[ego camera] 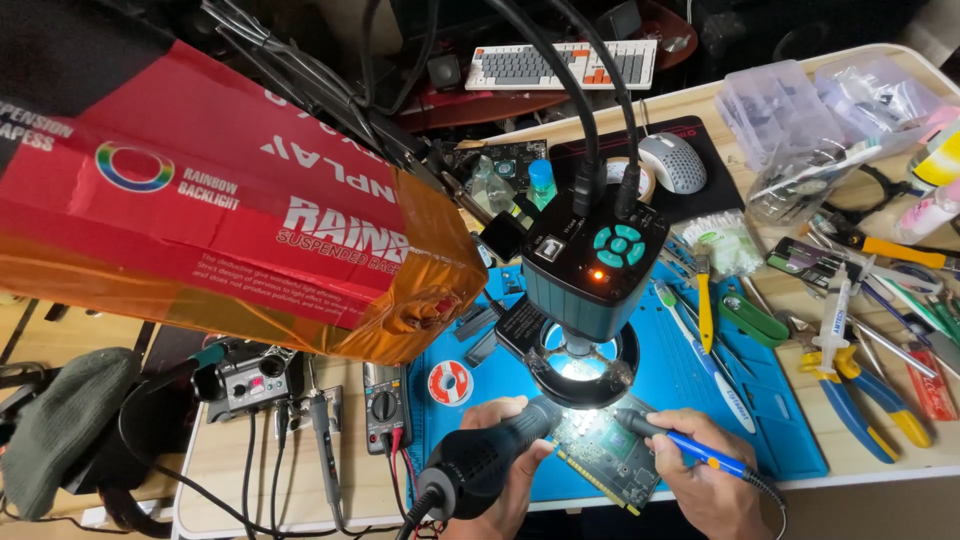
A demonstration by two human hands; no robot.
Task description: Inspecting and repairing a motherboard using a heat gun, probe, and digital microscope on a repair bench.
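A green circuit board lies on a blue work mat under a digital microscope with a lit ring light. My left hand grips a black hot air wand, its nozzle pointing at the board. My right hand holds a blue-handled soldering iron, tip aimed at the board's lit area.
A large red and orange box hangs over the left. A multimeter, solder reel and small station sit left of the mat. Pliers, a syringe, screwdrivers, a mouse and keyboard lie right and behind.
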